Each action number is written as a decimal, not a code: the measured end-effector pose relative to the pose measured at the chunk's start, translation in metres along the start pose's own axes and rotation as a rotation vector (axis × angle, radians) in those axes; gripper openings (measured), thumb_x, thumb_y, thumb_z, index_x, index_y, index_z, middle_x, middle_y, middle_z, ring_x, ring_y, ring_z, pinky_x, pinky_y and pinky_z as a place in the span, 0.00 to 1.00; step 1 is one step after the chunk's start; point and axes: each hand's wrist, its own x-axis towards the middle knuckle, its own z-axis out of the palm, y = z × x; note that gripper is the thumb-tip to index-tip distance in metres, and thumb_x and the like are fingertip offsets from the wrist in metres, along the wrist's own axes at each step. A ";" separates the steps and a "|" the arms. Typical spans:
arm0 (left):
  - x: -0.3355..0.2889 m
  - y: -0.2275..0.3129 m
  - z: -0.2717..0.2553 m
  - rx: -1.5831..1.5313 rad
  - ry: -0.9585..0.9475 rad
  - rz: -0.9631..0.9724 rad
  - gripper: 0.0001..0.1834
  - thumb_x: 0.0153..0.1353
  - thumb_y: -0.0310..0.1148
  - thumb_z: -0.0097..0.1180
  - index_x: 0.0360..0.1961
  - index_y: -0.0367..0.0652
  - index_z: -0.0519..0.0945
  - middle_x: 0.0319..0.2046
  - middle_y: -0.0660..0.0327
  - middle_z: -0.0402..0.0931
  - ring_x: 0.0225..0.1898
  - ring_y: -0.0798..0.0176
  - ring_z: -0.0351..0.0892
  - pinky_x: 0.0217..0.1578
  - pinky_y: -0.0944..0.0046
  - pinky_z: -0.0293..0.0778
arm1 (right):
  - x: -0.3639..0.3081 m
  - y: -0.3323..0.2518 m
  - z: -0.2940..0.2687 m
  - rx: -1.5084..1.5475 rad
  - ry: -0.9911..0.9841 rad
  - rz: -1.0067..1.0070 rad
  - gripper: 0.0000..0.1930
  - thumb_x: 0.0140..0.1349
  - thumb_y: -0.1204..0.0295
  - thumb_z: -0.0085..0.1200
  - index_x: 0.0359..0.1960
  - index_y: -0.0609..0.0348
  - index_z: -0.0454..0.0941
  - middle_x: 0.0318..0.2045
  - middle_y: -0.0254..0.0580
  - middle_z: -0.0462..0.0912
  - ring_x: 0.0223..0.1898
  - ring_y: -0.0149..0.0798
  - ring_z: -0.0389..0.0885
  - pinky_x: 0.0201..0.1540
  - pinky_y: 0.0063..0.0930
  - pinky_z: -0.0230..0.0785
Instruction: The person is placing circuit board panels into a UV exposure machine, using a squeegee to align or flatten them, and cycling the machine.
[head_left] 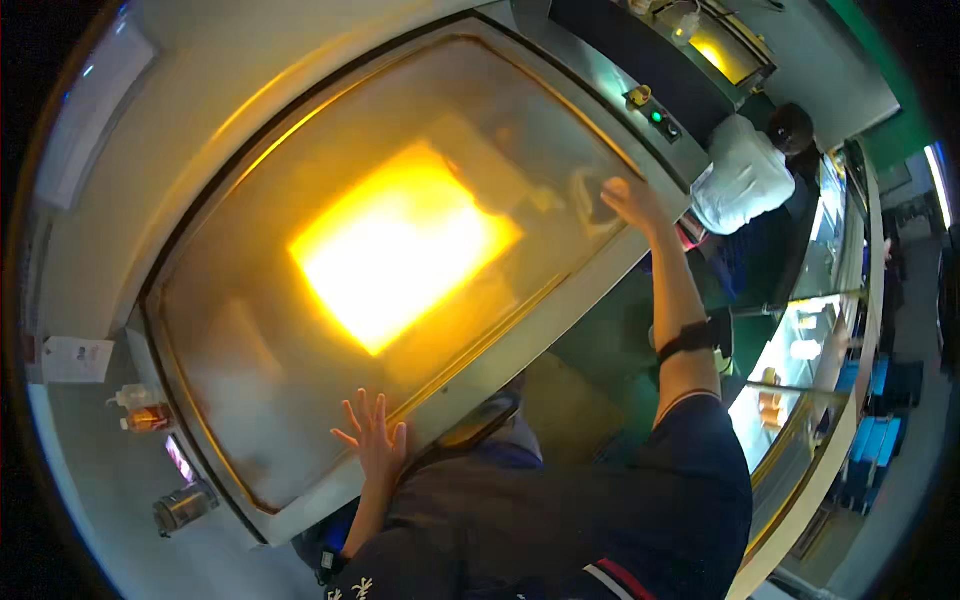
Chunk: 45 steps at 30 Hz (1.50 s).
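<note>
A large flat metal griddle (240,370) with a brownish rim line fills the middle of the view. A bright yellow-white glare lies across its centre. Over its near edge my left hand (375,435) hovers, fingers spread and nothing in them. My right arm reaches out to the griddle's right end. There my right hand (628,200) is closed, fingers curled low over the surface. Whatever it holds, if anything, I cannot make out; a pale blurred shape beside it may be its reflection.
Sauce bottles (147,417), a lit screen (181,459) and a dark jar (185,508) line the left side. Past the right end sits a control panel (668,125) with a green lamp. A person in white (745,175) bends nearby, beside a lit display case (785,375).
</note>
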 end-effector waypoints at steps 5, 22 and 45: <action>0.023 0.041 0.016 0.077 -0.098 -0.117 0.32 0.66 0.56 0.40 0.68 0.54 0.65 0.74 0.57 0.47 0.75 0.45 0.40 0.65 0.26 0.23 | 0.139 0.141 -0.011 -0.057 0.079 0.197 0.27 0.62 0.55 0.55 0.60 0.52 0.72 0.56 0.48 0.77 0.58 0.49 0.75 0.61 0.41 0.65; 0.035 0.067 0.006 -0.229 -0.136 -0.359 0.34 0.66 0.61 0.43 0.68 0.55 0.62 0.73 0.59 0.47 0.75 0.47 0.37 0.64 0.22 0.35 | 0.182 0.256 -0.035 -0.102 0.054 -0.177 0.36 0.69 0.52 0.47 0.69 0.66 0.57 0.65 0.62 0.64 0.66 0.58 0.63 0.66 0.44 0.58; -0.029 0.050 0.024 0.076 -0.015 -0.285 0.39 0.67 0.57 0.45 0.71 0.45 0.55 0.74 0.54 0.42 0.75 0.48 0.38 0.66 0.25 0.35 | -0.195 0.224 0.205 -0.025 0.350 -0.029 0.18 0.74 0.60 0.38 0.58 0.54 0.70 0.58 0.51 0.70 0.58 0.52 0.69 0.58 0.47 0.62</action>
